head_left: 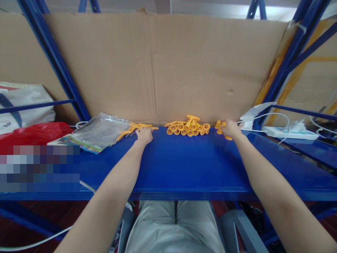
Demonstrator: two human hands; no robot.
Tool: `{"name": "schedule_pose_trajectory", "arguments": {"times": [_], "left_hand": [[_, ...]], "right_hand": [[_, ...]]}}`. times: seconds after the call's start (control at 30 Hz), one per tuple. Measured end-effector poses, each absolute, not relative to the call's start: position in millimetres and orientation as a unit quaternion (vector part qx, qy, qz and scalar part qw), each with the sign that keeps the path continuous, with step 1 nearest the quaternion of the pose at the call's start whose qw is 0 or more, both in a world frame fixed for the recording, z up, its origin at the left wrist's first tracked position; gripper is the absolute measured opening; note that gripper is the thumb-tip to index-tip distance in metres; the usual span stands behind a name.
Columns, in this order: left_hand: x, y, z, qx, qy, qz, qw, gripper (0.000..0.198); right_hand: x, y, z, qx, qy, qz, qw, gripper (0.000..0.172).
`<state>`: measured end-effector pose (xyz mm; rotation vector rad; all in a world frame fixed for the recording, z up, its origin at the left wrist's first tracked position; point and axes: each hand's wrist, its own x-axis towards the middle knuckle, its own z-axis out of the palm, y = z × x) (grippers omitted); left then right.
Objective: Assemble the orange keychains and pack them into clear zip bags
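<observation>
My left hand (144, 135) is closed around the end of a yellow plastic handle, at the right side of a loose group of yellow handles (134, 127) with what look like thin metal spirals. My right hand (230, 129) has its fingers closed on a yellow plastic piece (220, 126) in a small cluster; the fingertips are partly hidden. Between my hands, against the cardboard, lies a stack of yellow plastic pieces (190, 127) with round hollow ends facing me. A clear plastic bag (101, 131) with a coloured printed edge lies left of my left hand.
Behind the blue shelf top (189, 168) stands a tall cardboard sheet (200, 66). Blue metal posts (56, 63) frame both sides. A red plastic bag (39, 135) lies at the left. At the right are a white power strip (289, 132) and cables.
</observation>
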<state>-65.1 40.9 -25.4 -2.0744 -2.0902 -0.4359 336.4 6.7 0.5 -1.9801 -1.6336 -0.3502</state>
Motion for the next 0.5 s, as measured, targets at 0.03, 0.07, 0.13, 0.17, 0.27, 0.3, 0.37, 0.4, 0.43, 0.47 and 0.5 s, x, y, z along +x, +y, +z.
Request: {"name": "schedule_pose_trajectory", "arguments": {"times": [0.03, 0.07, 0.13, 0.17, 0.27, 0.3, 0.37, 0.4, 0.43, 0.47, 0.5], "left_hand": [[-64.3, 39.6, -24.1, -0.691, -0.703, -0.145, 0.086, 0.040], [-63.2, 38.3, -22.6, -0.687, -0.706, -0.144, 0.089, 0.039], [-60.2, 36.0, -19.7, -0.682, -0.713, -0.139, 0.090, 0.037], [-58.2, 35.1, -18.2, -0.682, -0.713, -0.136, 0.090, 0.036], [-51.3, 33.5, -14.3, -0.692, -0.705, -0.126, 0.085, 0.037], [-49.0, 33.2, -13.3, -0.698, -0.701, -0.123, 0.082, 0.037], [-45.6, 33.2, -12.2, -0.709, -0.690, -0.120, 0.079, 0.035], [-44.8, 33.4, -12.0, -0.714, -0.685, -0.121, 0.078, 0.035], [-44.6, 33.8, -12.1, -0.717, -0.681, -0.124, 0.078, 0.034], [-45.0, 34.2, -12.6, -0.718, -0.679, -0.129, 0.079, 0.034], [-46.1, 34.8, -13.2, -0.716, -0.680, -0.134, 0.082, 0.034]], "right_hand": [[340.9, 6.7, -2.2, -0.755, -0.590, -0.123, 0.259, 0.038], [343.7, 6.4, -4.3, -0.774, -0.574, -0.114, 0.243, 0.039], [345.9, 5.2, -7.1, -0.795, -0.559, -0.097, 0.215, 0.041], [346.1, 4.6, -8.0, -0.797, -0.560, -0.092, 0.205, 0.040], [345.9, 3.3, -10.6, -0.790, -0.577, -0.087, 0.186, 0.040], [345.9, 3.0, -11.4, -0.787, -0.582, -0.089, 0.184, 0.041], [345.8, 2.6, -13.3, -0.784, -0.586, -0.091, 0.183, 0.046], [345.8, 2.5, -14.3, -0.784, -0.586, -0.093, 0.184, 0.049], [345.9, 2.7, -15.3, -0.783, -0.586, -0.095, 0.186, 0.051], [346.0, 3.0, -16.3, -0.780, -0.590, -0.098, 0.188, 0.053], [346.1, 3.5, -17.2, -0.774, -0.595, -0.103, 0.190, 0.054]]}}
